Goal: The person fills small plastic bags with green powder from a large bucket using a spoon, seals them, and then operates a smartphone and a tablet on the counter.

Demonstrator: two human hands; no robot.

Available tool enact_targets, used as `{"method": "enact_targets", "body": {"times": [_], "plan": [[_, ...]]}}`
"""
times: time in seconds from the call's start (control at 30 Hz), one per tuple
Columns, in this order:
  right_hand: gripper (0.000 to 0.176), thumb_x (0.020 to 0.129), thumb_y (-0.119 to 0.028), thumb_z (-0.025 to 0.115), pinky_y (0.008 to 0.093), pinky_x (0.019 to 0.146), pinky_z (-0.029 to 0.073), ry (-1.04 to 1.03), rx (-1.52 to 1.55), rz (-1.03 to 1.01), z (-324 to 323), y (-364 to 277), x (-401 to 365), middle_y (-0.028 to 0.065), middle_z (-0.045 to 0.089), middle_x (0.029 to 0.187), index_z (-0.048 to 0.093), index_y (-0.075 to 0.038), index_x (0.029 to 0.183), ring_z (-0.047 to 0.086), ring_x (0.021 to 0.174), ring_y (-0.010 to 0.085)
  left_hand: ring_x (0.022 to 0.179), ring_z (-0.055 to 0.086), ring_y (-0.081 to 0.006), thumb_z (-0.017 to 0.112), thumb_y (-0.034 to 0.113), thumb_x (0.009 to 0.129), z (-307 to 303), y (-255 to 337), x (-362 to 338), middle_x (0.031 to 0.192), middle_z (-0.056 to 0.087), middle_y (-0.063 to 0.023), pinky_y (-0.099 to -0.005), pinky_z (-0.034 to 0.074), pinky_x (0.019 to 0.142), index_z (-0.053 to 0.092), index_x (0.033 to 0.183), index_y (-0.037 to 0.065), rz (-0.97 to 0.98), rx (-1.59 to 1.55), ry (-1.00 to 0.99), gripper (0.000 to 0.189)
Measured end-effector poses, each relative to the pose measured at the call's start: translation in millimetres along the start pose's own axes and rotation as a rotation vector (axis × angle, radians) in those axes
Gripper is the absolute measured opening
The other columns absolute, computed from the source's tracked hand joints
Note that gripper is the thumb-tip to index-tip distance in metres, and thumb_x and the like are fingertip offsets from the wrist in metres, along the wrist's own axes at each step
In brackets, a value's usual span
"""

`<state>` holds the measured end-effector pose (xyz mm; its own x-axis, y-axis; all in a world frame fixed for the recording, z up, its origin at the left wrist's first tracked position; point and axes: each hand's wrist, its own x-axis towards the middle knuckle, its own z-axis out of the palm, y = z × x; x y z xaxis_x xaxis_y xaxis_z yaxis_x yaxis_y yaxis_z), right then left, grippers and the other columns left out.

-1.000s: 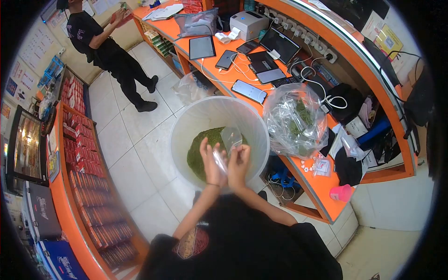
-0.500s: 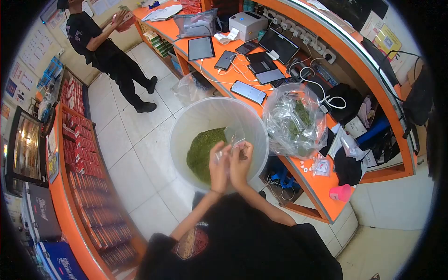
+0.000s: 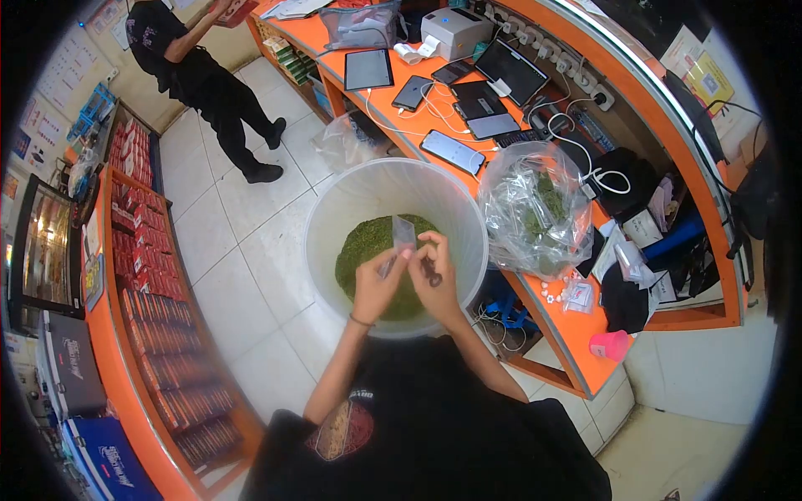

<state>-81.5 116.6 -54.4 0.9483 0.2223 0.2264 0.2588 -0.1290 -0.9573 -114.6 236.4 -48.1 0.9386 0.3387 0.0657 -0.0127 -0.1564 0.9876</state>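
Both hands are over a large translucent white tub [image 3: 330, 209] holding dry green flakes [image 3: 361, 242]. A small clear plastic bag [image 3: 403, 230] stands up between my fingertips. My left hand [image 3: 376, 282] pinches it from the left side, its thumb pressed near the bag's lower part. My right hand [image 3: 436, 280] closes on the same bag from the right, fingers curled. A dark mark or small dark thing shows at the right hand's fingers; I cannot make out which. The lower end of the bag is hidden by the hands.
On the orange counter [image 3: 576, 351] right of the tub lie a large clear bag [image 3: 535, 209] with green flakes, phones [image 3: 452, 154], a tablet [image 3: 368, 69], a label printer [image 3: 455, 33] and a pink cup [image 3: 610, 345]. A co-worker [image 3: 209, 92] stands at far left near stocked shelves [image 3: 180, 367].
My hands have drawn slightly apart, and the small bag now stands upright and flatter between them. The co-worker's hands have moved up toward the top edge of view.
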Motion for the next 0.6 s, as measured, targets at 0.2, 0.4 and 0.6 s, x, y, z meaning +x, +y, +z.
{"method": "enact_targets", "body": {"times": [0.2, 0.4, 0.6], "plan": [[0.036, 0.088, -0.001, 0.061, 0.0299, 0.054, 0.040, -0.034, -0.084, -0.120, -3.0, -2.5, -0.6, 0.0062, 0.051, 0.067, 0.043, -0.004, 0.120, 0.049, 0.056, 0.0128, 0.067, 0.065, -0.0156, 0.071, 0.021, 0.083, -6.4, -3.3, 1.6, 0.069, 0.067, -0.0115, -0.0300, 0.051, 0.069, 0.072, 0.088, 0.003, -0.028, 0.233, 0.073, 0.019], [0.032, 0.087, 0.002, 0.059, 0.0245, 0.051, 0.035, 0.109, -0.049, -0.078, -7.2, 5.7, 10.7, 0.0015, 0.047, 0.064, 0.045, -0.003, 0.116, 0.044, 0.056, 0.0066, 0.098, 0.065, -0.0226, 0.071, 0.006, 0.071, -15.8, 0.8, 6.9, 0.124, 0.062, -0.0116, -0.0280, 0.052, 0.071, 0.066, 0.113, 0.008, 0.337, 0.441, 0.106, 0.042], [0.034, 0.083, 0.004, 0.058, 0.0221, 0.052, 0.034, -0.046, 0.186, 0.176, -13.9, 9.3, 9.9, -0.0021, 0.047, 0.063, 0.045, -0.004, 0.114, 0.042, 0.057, 0.0035, 0.109, 0.064, -0.0289, 0.079, 0.017, 0.071, -22.5, 13.5, 2.3, 0.126, 0.062, -0.0112, -0.0363, 0.054, 0.086, 0.055, 0.130, 0.008, 0.364, 0.453, -0.259, 0.064]]}}
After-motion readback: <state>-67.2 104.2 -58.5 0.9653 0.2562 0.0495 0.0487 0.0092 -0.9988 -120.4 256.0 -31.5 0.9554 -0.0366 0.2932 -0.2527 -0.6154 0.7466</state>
